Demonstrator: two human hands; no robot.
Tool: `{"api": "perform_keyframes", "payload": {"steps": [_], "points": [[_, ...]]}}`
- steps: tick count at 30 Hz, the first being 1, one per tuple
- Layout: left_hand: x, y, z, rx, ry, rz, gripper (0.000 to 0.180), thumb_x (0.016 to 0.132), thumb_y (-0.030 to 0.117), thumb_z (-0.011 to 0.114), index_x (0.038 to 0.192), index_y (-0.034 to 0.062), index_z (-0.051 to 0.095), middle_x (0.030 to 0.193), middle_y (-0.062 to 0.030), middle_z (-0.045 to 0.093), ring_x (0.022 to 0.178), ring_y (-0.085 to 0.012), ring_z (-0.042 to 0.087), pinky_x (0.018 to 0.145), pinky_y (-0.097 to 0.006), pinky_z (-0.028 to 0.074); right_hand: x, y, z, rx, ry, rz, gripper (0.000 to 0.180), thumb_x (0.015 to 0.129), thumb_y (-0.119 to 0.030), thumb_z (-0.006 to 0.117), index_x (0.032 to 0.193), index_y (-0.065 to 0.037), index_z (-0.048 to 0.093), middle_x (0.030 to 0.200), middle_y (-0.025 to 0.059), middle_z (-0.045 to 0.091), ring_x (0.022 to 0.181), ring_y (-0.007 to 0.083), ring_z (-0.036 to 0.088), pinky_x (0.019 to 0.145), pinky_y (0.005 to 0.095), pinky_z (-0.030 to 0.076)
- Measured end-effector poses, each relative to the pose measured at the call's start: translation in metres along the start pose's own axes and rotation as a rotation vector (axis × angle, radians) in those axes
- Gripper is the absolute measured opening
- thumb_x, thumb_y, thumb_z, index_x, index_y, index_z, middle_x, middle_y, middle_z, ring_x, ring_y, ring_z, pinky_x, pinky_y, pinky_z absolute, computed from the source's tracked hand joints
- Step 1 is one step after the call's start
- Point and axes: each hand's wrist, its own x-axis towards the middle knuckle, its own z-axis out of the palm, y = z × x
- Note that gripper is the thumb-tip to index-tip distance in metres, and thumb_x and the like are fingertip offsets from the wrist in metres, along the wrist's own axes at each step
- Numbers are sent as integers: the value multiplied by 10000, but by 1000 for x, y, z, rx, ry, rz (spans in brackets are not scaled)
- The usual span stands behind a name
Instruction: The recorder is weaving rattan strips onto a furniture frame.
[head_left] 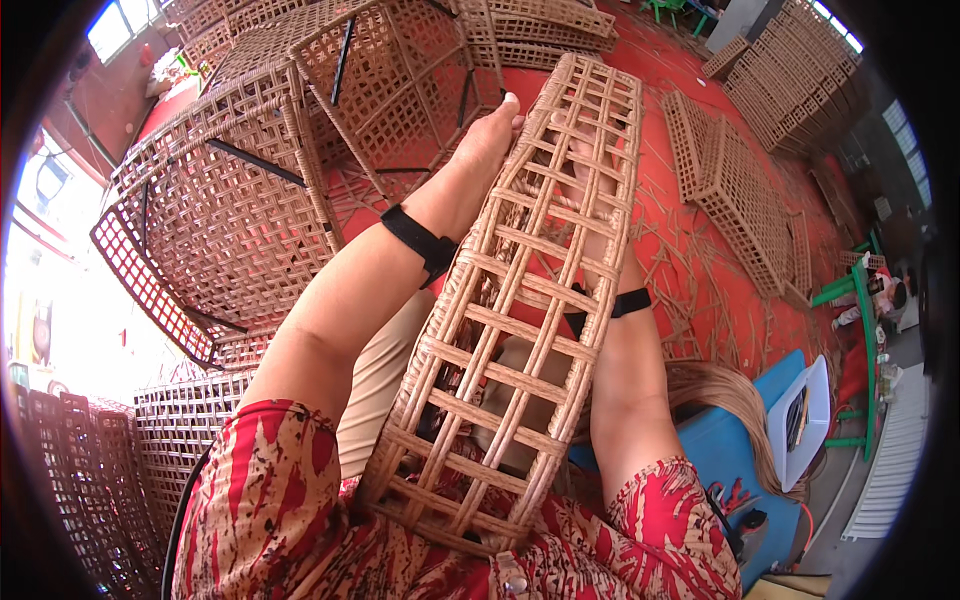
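A long, narrow rattan lattice piece [540, 283] slants away from my lap between my forearms, its near end against my patterned shirt. It has a thick wrapped rim and square openings. At the far left edge my left hand [492, 135] grips it, thumb along the rim and the other fingers mostly hidden. My right hand [592, 170] is behind the far part of the lattice, partly seen through the openings. Its fingers appear bent against the strands, though the strands cover much of them. Both forearms carry a black band.
Large woven rattan frames with black bars [220, 190] stand at the left. More lattice panels [735, 190] lie at the right on a red floor littered with cane offcuts. Near my right side are a bundle of brown strands [725, 395], a blue surface [735, 440] and a white tray [800, 425].
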Motion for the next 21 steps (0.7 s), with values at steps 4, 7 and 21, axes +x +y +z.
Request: {"api": "perform_keyframes", "payload": {"steps": [4, 7, 21], "points": [[4, 16, -12, 442, -41, 134, 659, 888, 632, 465, 1033, 9, 623, 911, -137, 669, 788, -276, 614, 786, -407, 478, 4, 3, 3, 2, 3, 2, 353, 974, -376, 491, 1086, -60, 603, 904, 45, 649, 878, 173, 618, 761, 354, 531], [5, 37, -21, 1285, 327, 680, 631, 869, 605, 490, 892, 4, 680, 861, -215, 674, 913, -361, 646, 832, -451, 481, 12, 5, 6, 7, -2, 0, 356, 975, -378, 489, 1086, -60, 603, 905, 45, 649, 874, 173, 618, 756, 353, 531], [6, 77, 10, 1387, -82, 534, 273, 780, 268, 657, 779, -5, 675, 750, -137, 660, 719, -253, 637, 669, -365, 514, 21, 12, 20, 24, -12, 12, 369, 977, -387, 480, 1087, -57, 603, 905, 46, 649, 856, 171, 617, 732, 348, 530]]}}
